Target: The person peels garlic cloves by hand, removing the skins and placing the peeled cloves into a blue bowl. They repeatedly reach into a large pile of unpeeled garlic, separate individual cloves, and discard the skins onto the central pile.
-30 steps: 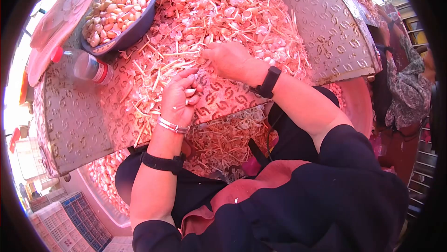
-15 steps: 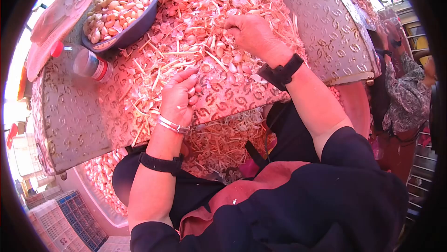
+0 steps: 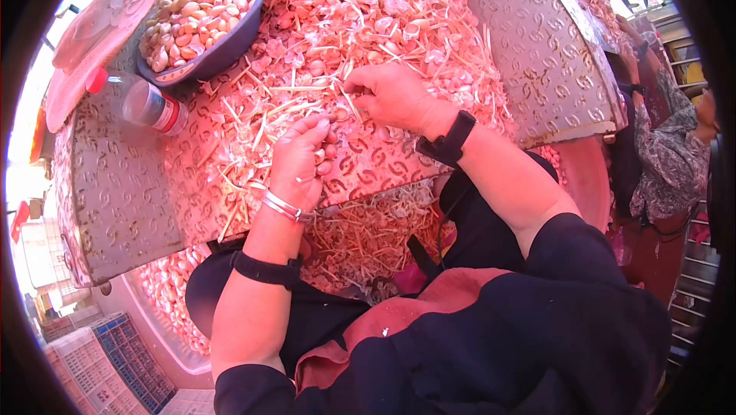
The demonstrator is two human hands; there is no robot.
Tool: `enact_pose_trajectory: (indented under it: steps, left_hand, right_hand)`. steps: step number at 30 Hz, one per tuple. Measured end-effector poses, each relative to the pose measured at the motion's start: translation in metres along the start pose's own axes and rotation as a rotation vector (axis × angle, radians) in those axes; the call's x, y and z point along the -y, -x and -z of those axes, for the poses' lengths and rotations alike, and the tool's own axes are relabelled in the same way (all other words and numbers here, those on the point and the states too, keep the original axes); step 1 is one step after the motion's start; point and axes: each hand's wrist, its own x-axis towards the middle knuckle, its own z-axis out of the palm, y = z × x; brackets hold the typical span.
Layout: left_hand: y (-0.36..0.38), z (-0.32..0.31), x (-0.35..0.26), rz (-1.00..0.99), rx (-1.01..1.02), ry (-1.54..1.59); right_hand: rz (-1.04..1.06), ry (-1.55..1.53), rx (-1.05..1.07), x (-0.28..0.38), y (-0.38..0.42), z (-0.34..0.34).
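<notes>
Nearest you, your left hand (image 3: 300, 160) sits at the table edge (image 3: 360, 185), fingers curled around a few garlic cloves (image 3: 320, 156) tucked against the palm; it has hardly moved over the last second, apart from a slight shift toward the pile. Your right hand (image 3: 393, 95) is what changed: half a second ago it was stretched far out into the heap, and now it has pulled back to just beside the left, fingertips pinched together on something small at the near fringe of the pile. Whether that is a clove or only a stalk, the picture doesn't show clearly. Judging by this, you have fetched a fresh piece and brought it in to work between both hands.

Beyond your hands lies the heap of garlic skins and stalks (image 3: 368, 16), spread over the patterned table. Farther left, the plastic bottle (image 3: 146, 104) lies on its side, and the dark bowl (image 3: 205, 20) of peeled cloves stands where it stood before.
</notes>
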Motion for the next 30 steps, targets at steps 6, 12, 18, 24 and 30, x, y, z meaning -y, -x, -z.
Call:
enact_pose_trajectory:
  steps: [6,12,18,24,30]
  left_hand:
    - [0.007,-0.005,-0.004,-0.050,0.013,-0.008]
    - [0.018,-0.011,-0.007,-0.017,0.022,0.044]
    - [0.013,-0.008,-0.009,-0.056,-0.051,0.004]
    - [0.012,-0.005,-0.012,-0.023,-0.032,-0.011]
    - [0.010,-0.004,-0.002,-0.014,-0.001,0.008]
  right_hand:
    - [0.016,-1.119,0.171,-0.004,-0.003,0.009]
    - [-0.215,-1.236,0.077,0.020,-0.032,0.020]
    - [0.037,-1.071,-0.035,0.062,-0.133,0.060]
    - [0.068,-0.030,0.007,0.004,-0.068,0.042]
    - [0.116,0.519,0.010,-0.004,-0.024,-0.004]
